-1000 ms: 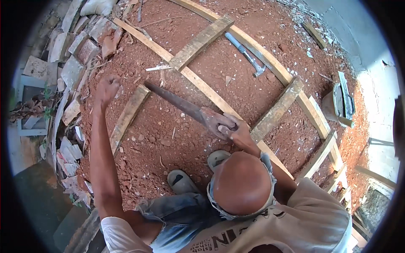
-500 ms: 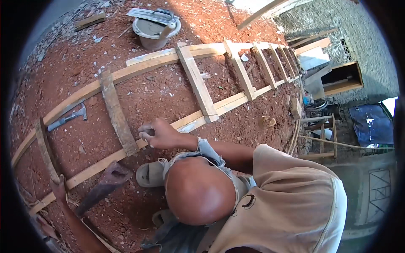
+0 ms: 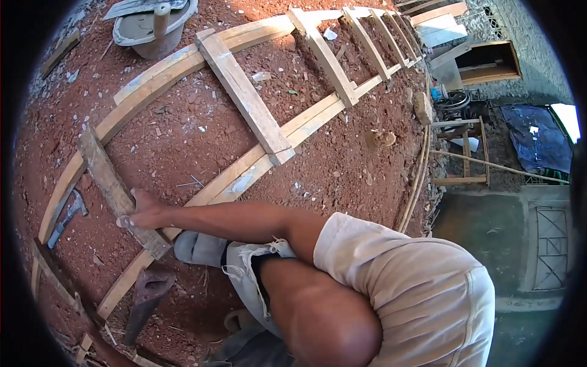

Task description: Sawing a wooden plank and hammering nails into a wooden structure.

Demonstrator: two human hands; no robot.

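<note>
A long wooden ladder-like frame (image 3: pixel 260 160) lies across red soil, its two rails joined by several crosspieces. My right hand (image 3: pixel 145 211) is closed around a weathered crosspiece (image 3: pixel 103 168), thumb on one edge and fingers over the other. At the lower left, my left hand (image 3: pixel 87 313) is by the end of a darker crosspiece (image 3: pixel 55 272); shade and blur hide its fingers. A handsaw (image 3: pixel 145 303) lies beside the near rail, close to my foot. Between the rails, near the far one, rests a hammer (image 3: pixel 67 219) with a pale head.
Past the far rail stands a mortar bucket (image 3: pixel 153 40), with a flat float (image 3: pixel 143 7) across its rim and a wooden handle sticking up. On the right are long poles (image 3: pixel 417 183), a stone block (image 3: pixel 422 109), an open wooden box (image 3: pixel 489 62) and a blue sheet (image 3: pixel 533 137).
My right hand has moved left from above the near rail and taken hold of the weathered crosspiece. The view has shifted, so the frame, bucket and hammer appear further left.
</note>
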